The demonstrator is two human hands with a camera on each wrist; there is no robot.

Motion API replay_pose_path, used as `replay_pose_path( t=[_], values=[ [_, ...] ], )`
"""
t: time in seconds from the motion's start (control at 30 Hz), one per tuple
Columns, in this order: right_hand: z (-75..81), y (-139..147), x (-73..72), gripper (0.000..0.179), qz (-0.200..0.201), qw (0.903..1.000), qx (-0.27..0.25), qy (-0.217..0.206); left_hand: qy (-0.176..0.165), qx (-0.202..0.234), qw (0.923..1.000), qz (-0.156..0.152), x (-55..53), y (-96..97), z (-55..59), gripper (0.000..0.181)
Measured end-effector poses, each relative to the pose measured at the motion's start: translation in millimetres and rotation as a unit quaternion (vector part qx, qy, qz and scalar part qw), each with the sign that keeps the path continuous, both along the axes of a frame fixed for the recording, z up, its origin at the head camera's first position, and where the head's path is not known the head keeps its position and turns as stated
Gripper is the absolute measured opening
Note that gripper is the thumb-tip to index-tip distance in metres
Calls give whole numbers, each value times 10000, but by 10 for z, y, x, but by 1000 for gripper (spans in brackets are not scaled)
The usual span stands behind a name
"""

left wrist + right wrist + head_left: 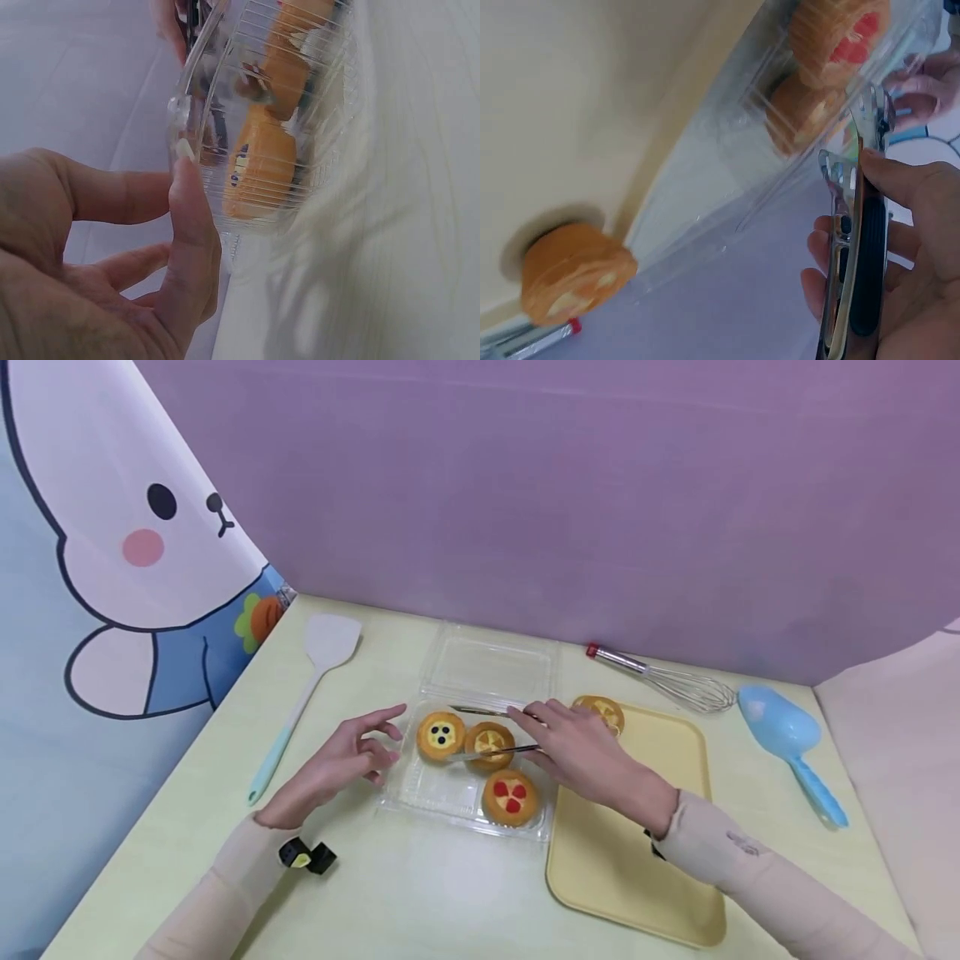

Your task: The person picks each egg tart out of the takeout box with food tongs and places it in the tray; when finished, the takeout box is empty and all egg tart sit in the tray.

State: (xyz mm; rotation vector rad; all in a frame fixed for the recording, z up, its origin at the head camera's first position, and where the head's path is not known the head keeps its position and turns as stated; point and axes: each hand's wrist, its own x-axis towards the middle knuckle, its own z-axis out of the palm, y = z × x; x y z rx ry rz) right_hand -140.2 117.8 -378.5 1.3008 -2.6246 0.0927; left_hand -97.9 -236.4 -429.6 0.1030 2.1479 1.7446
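Note:
My right hand (pixel 581 752) holds metal tongs with black grips (pixel 866 262). In the head view the tongs' two arms are spread on either side of a tart with yellow wedges (pixel 491 740) in a clear plastic box (pixel 442 789). Beside it in the box sit a tart with dark berries (pixel 441 737) and one with red pieces (pixel 511 797). My left hand (pixel 348 758), fingers loosely bent, is at the box's left edge; whether its fingertips touch the rim I cannot tell. Another yellow-topped tart (pixel 606 713) lies on the yellow tray (pixel 633 860), partly behind my right hand.
The box's clear lid (pixel 495 664) lies opened toward the wall. A white spatula with a green handle (pixel 330 643) lies at the left. A whisk (pixel 626 662) and a blue scoop (pixel 783 722) lie at the back right. A purple backdrop (pixel 525 502) bounds the table.

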Motion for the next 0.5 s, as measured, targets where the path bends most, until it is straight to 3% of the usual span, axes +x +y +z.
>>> replay_pose_path(
  t=[0.5],
  values=[
    [-17,-310,-29,54,4,9993,337,-184,-3,49,10000,0,-3,1,-8,83]
  ],
)
